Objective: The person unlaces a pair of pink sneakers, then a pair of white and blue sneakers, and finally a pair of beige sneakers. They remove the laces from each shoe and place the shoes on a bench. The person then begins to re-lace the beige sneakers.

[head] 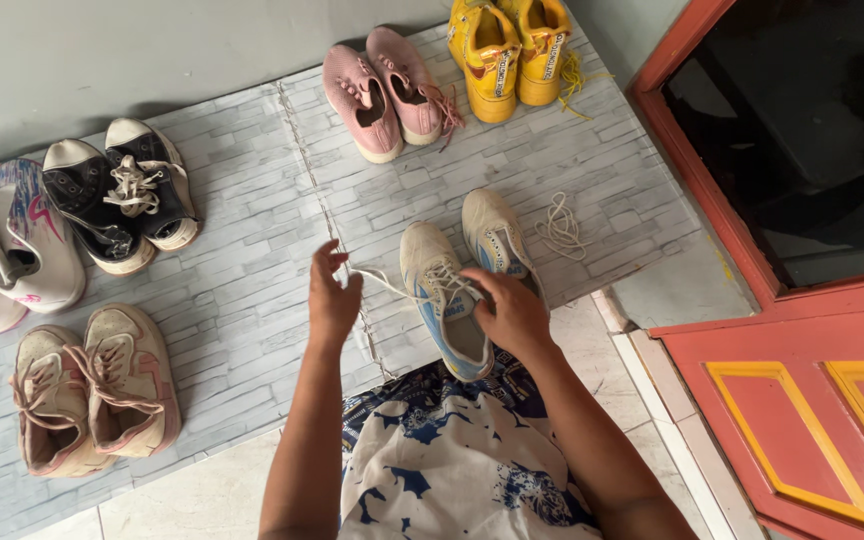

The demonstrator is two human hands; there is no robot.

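A white sneaker with blue trim lies toe-away in front of me on a brick-patterned mat. My left hand pinches the end of its white lace, which is pulled out to the left. On the shoe's tongue and eyelets rests my right hand, gripping the sneaker there. Its mate stands just to the right with empty eyelets. A loose white lace lies coiled on the mat beside that mate.
Other pairs stand around the mat: yellow sneakers, pink ones, black-and-white ones, white-pink patterned ones, worn beige-pink ones. A red door frame and a red panel with yellow lines are at right.
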